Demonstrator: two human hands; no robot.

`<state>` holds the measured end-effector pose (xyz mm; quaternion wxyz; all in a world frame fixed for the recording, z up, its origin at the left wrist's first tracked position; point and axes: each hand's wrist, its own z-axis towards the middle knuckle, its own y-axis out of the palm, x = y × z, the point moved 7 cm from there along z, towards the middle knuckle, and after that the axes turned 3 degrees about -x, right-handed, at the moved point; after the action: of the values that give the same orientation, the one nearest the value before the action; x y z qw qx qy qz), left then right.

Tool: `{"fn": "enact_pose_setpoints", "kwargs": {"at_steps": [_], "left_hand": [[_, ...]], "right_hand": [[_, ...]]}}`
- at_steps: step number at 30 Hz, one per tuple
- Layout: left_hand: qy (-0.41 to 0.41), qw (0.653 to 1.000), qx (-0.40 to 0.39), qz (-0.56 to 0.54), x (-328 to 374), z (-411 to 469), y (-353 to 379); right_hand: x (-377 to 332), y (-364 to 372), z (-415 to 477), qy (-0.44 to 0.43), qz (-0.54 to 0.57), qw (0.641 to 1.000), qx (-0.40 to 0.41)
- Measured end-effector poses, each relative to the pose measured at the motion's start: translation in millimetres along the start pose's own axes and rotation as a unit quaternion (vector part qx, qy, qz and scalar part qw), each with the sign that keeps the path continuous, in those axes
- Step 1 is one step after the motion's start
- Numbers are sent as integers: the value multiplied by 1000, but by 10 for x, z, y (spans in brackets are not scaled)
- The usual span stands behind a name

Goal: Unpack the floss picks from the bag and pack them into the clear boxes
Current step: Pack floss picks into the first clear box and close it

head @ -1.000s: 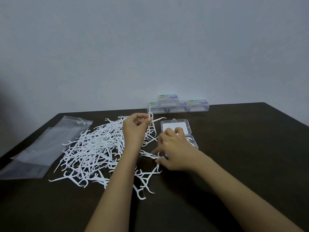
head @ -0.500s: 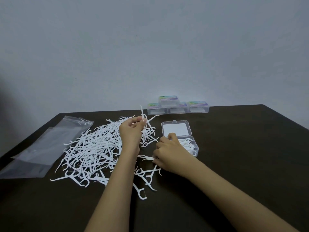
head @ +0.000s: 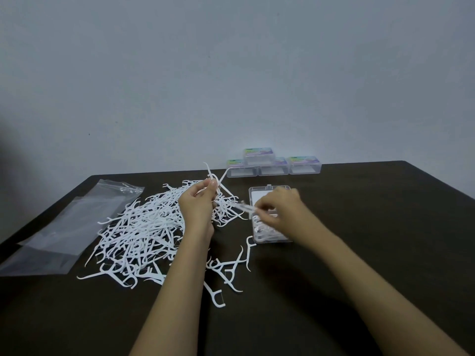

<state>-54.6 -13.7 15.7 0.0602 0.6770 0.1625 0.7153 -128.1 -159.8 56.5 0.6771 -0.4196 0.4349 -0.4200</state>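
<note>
A big heap of white floss picks (head: 144,232) is spread over the dark table (head: 359,227). My left hand (head: 198,206) is raised above the heap and pinches a few floss picks (head: 217,179) that fan upward. My right hand (head: 280,210) hovers over the open clear box (head: 272,238) and pinches one blurred floss pick (head: 244,207) pointing left. The box holds some picks, and its lid (head: 267,191) lies open behind it. The empty clear bag (head: 66,227) lies flat at the left.
Several closed clear boxes (head: 273,164) with coloured labels are stacked at the table's far edge by the grey wall. Loose picks (head: 231,271) lie scattered between my forearms. The right half of the table is bare dark wood.
My right hand has lifted from the table beside the box and now holds a pick above the box. My left hand has stayed raised with its picks.
</note>
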Motion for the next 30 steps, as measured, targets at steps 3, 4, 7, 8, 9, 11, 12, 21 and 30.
{"fn": "enact_pose_setpoints", "kwargs": {"at_steps": [3,4,7,8,9,11,12,21,30], "left_hand": [[0,1000,2,-8,-5,-5,1],[0,1000,-1,-8,-11,-3,9],[-11,999,-31,-7,-44,-17,90],[-9,999,-45,-5,-51,-25,125],[-8,998,-58,-1,-59,-34,160],[1,997,-77,9,-65,-58,219],[6,996,-83,13,-69,-73,244],[23,988,-139,62,-133,-280,493],[61,969,-195,138,-197,-369,650]], "right_hand": [[310,-220,-96,43,72,995,48],[391,-233,-116,58,91,993,43],[598,-176,-133,83,109,990,7],[629,-155,-130,86,108,990,-3],[651,-129,-123,88,103,991,-10],[670,-101,-112,90,96,991,-8],[661,-113,-111,87,105,991,6],[531,-159,-87,72,329,934,117],[659,-193,-144,132,358,911,157]]}}
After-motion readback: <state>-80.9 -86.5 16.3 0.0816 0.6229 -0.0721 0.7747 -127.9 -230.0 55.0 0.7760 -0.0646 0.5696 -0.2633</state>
